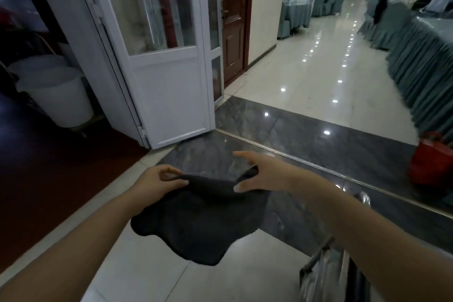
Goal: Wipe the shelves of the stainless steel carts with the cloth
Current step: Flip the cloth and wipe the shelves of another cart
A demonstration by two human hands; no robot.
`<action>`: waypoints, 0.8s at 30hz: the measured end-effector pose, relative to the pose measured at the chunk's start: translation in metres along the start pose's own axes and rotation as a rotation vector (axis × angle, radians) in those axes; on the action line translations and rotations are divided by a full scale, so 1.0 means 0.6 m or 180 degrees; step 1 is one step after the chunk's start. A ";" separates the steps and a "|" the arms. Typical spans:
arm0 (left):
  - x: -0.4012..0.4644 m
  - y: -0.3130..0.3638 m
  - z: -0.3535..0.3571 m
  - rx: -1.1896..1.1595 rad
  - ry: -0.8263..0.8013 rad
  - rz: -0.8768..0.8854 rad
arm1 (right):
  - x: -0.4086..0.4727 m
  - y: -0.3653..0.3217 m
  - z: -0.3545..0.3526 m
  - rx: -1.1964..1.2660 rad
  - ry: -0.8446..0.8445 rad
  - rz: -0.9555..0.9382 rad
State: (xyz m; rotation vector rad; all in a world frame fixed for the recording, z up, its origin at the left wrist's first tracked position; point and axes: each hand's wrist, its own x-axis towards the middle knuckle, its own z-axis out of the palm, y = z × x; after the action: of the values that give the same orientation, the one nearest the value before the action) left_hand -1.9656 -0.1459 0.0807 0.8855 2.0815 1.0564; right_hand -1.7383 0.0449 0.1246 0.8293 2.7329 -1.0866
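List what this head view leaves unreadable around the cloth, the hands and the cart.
- Cart: cut off by the bottom edge and crossed by the right forearm; shelves unseen.
- Right hand: the cloth covers part of its grip.
- Left hand: fingertips tucked behind the cloth edge.
- Far tables: too small, blurred.

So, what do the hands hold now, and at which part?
Both hold the dark cloth by its upper edge: the left hand pinches the left end, the right hand grips the right end.

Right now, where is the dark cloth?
In the head view the dark cloth hangs low and centre above the floor, stretched between the left hand, which pinches its top edge, and the right hand, left of the steel cart.
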 end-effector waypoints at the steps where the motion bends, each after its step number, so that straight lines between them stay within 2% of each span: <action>1: 0.030 -0.001 -0.007 0.0064 -0.0029 0.0036 | 0.013 0.004 0.002 -0.0211 -0.0199 0.0005; 3: 0.096 -0.002 -0.021 0.0274 -0.0141 0.0145 | 0.040 0.010 0.009 -0.0696 -0.0443 0.0018; 5: 0.163 0.002 -0.034 0.0524 -0.0302 0.0262 | 0.072 0.008 0.017 -0.1265 -0.0394 -0.0004; 7: 0.229 0.008 -0.046 0.0743 -0.0403 0.0448 | 0.106 -0.005 0.020 -0.1572 -0.0026 0.0010; 9: 0.290 0.014 -0.051 0.0837 -0.0275 0.0783 | 0.139 -0.026 0.013 -0.1557 0.0432 0.0140; 11: 0.336 0.003 -0.046 0.0482 0.0047 0.0951 | 0.166 -0.048 -0.005 -0.1548 0.0686 0.0279; 13: 0.362 -0.026 -0.032 -0.0096 0.0080 0.0655 | 0.186 -0.066 -0.025 -0.1524 0.0871 0.0390; 16: 0.376 -0.078 0.002 -0.0095 -0.0707 0.0165 | 0.210 -0.091 -0.061 -0.1428 0.1053 0.0629; 18: 0.387 -0.089 0.030 0.0017 -0.1159 0.0143 | 0.220 -0.101 -0.086 -0.1415 0.1163 0.0743; 21: 0.407 -0.062 0.071 0.0239 -0.1954 0.0188 | 0.226 -0.095 -0.124 -0.1321 0.1339 0.0927; 24: 0.431 -0.030 0.114 0.0323 -0.2838 -0.0113 | 0.228 -0.076 -0.154 -0.1221 0.1473 0.1044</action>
State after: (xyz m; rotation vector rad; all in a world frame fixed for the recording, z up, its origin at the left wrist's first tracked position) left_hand -2.0662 0.0782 -0.0271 1.1005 1.3842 0.3968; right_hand -1.8672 0.1400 0.1844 1.5352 2.8465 -0.3196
